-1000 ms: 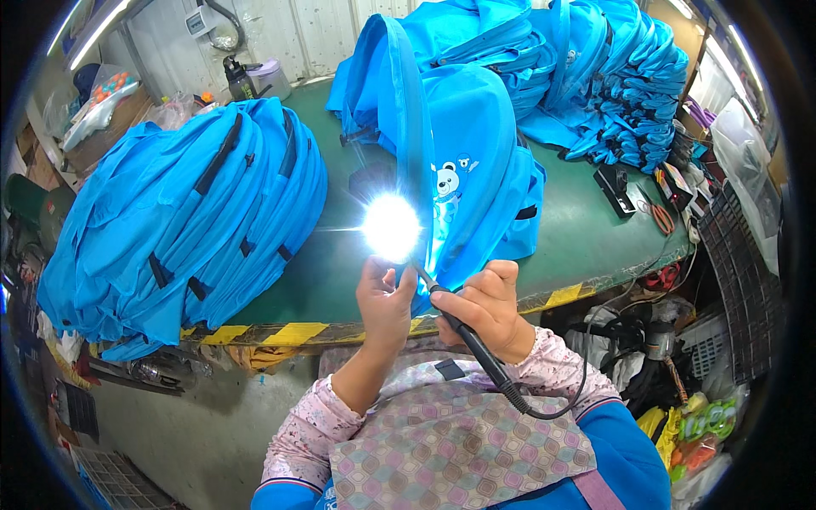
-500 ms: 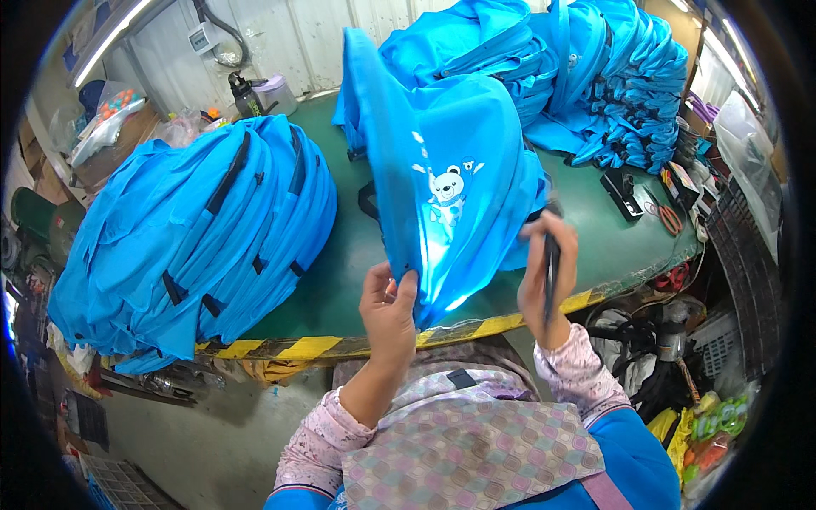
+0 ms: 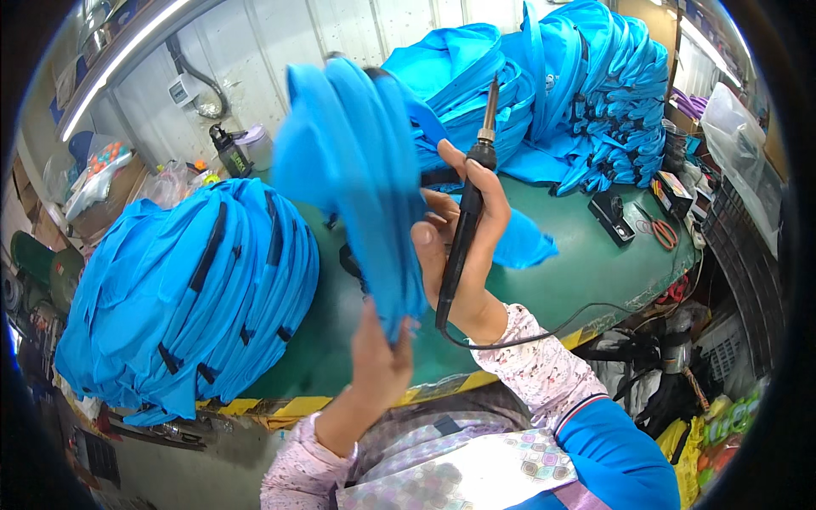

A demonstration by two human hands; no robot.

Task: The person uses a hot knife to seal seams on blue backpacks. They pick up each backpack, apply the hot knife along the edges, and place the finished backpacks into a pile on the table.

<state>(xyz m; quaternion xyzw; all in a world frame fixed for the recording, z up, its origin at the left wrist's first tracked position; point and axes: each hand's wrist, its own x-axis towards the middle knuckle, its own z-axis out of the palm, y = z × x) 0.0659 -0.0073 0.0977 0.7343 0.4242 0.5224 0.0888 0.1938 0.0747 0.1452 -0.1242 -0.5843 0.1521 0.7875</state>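
Lower centre: left hand (image 3: 381, 357), fingers pinching blue fabric canopy (image 3: 353, 170). Centre: right hand (image 3: 483, 270), fingers curled round soldering iron (image 3: 464, 238).

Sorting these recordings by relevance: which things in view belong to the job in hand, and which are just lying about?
In the job:
- blue fabric piece, in the left hand
- black corded tool, in the right hand
- left blue stack, probably similar pieces

Apparently just lying about:
- scissors
- dark bottle
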